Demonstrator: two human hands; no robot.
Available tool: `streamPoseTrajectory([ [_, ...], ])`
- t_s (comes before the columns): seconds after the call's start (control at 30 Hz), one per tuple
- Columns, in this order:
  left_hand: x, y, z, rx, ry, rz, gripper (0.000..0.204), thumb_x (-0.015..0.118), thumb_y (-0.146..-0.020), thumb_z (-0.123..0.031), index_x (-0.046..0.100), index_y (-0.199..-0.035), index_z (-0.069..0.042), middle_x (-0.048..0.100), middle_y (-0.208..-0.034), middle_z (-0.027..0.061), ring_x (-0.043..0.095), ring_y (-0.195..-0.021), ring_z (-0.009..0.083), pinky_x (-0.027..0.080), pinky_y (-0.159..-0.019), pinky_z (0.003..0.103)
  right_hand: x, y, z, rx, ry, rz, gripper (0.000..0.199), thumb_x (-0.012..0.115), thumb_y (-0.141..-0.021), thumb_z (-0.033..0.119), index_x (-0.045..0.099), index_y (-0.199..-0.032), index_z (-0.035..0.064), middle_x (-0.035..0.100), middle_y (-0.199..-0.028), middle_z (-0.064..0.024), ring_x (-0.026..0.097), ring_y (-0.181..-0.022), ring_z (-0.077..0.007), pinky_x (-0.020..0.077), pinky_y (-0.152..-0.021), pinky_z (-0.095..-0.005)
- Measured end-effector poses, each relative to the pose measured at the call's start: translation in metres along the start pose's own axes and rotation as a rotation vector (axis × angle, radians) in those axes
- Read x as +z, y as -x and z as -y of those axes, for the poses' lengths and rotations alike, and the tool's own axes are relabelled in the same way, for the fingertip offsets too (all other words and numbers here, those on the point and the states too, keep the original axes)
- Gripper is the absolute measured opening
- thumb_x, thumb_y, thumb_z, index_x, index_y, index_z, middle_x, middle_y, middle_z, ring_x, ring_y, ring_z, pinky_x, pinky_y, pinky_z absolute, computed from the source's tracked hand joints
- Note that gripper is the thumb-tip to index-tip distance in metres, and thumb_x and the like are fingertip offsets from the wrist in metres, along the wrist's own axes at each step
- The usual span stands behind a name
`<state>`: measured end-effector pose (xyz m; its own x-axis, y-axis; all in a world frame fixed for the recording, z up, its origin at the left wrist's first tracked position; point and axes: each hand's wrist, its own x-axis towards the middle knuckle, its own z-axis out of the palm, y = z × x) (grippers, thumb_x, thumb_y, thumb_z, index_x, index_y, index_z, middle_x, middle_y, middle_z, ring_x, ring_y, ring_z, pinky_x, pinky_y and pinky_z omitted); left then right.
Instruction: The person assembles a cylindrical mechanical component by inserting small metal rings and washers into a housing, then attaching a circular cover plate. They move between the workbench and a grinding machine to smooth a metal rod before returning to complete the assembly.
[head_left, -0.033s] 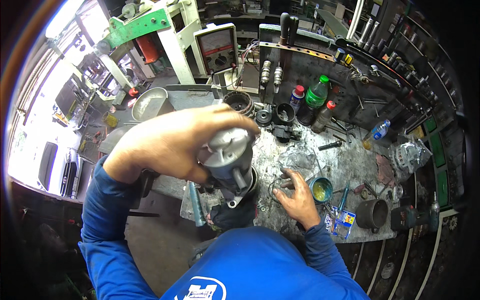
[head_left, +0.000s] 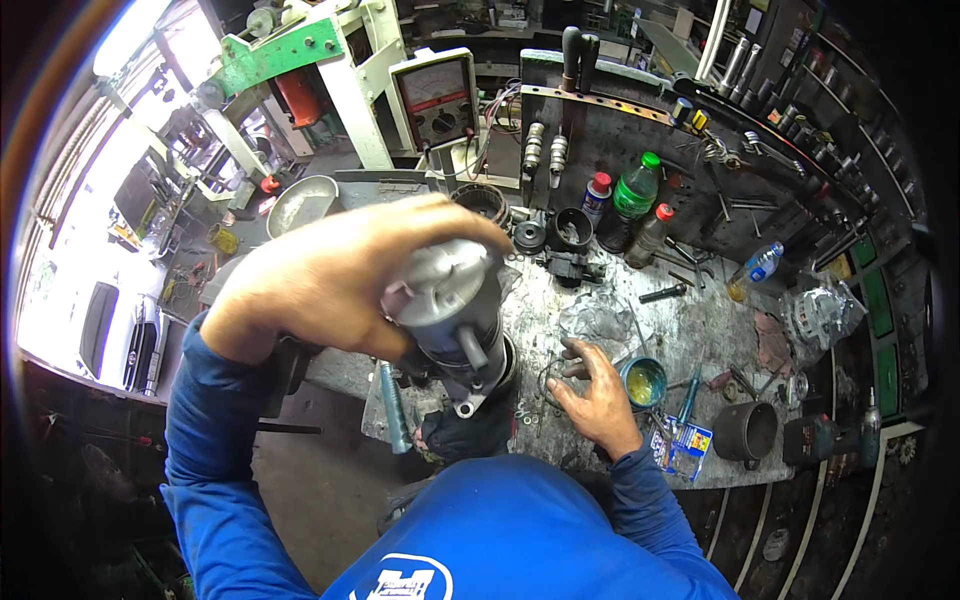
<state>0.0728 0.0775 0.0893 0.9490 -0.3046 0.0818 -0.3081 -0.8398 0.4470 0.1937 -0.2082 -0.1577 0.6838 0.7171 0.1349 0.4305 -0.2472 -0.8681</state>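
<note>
My left hand [head_left: 330, 270] is curled over the top of a starter motor [head_left: 468, 310], a dark grey cylinder with a silver end cap. The motor stands upright near the bench's front edge, with a stubby side terminal and a lug with a hole at its lower end. My palm and fingers hide part of the cap. Nothing is in my right hand [head_left: 598, 405], whose fingers are spread just above the bench beside a thin ring. Next to that hand stands a small blue tub [head_left: 645, 364] with yellowish grease. Several washers [head_left: 526, 413] lie between the motor and my right hand.
Bottles, including a green-capped one [head_left: 638, 190], and a spray can [head_left: 597, 200] stand at the back. Right of my hand are a screwdriver [head_left: 688, 400], a dark metal cup [head_left: 735, 432] and a cordless drill [head_left: 808, 437]. A blue-grey tube [head_left: 395, 410] rests at the front left.
The motor's silver cap and my left hand on it have shifted slightly to the left. My right hand holds the same pose.
</note>
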Motion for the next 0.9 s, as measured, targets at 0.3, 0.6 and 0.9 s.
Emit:
streamPoseTrajectory([
  [0.3, 0.025, 0.059, 0.001, -0.397, 0.644, -1.007, 0.097, 0.079, -0.075, -0.054, 0.049, -0.148, 0.001, 0.065, -0.126, 0.0154, 0.066, -0.109, 0.0226, 0.054, -0.094, 0.033, -0.007, -0.012, -0.020, 0.010, 0.031, 0.057, 0.051, 0.078, -0.088, 0.014, 0.062, -0.133, -0.0036, 0.067, -0.121, -0.0183, 0.071, -0.092, -0.0266, 0.0566, -0.086, -0.0380],
  [0.6, 0.126, 0.082, 0.008, -0.159, 1.514, -1.208, 0.101, 0.051, -0.093, -0.076, 0.040, -0.156, 0.004, 0.060, -0.136, 0.0370, 0.069, -0.119, 0.0406, 0.062, -0.097, 0.045, 0.012, -0.028, -0.007, 0.011, 0.094, 0.151, 0.045, 0.078, -0.088, 0.014, 0.066, -0.128, -0.0018, 0.067, -0.119, -0.0171, 0.071, -0.096, -0.0272, 0.0569, -0.087, -0.0372],
  [0.9, 0.142, 0.100, 0.016, -0.054, 1.791, -1.186, 0.120, 0.031, -0.087, -0.097, 0.038, -0.160, -0.002, 0.066, -0.126, 0.0330, 0.069, -0.067, 0.0286, 0.053, -0.047, 0.036, 0.016, -0.021, -0.006, -0.085, 0.229, 0.129, 0.040, 0.077, -0.089, 0.015, 0.067, -0.124, -0.0006, 0.068, -0.116, -0.0197, 0.068, -0.106, -0.0360, 0.0551, -0.094, -0.0415],
])
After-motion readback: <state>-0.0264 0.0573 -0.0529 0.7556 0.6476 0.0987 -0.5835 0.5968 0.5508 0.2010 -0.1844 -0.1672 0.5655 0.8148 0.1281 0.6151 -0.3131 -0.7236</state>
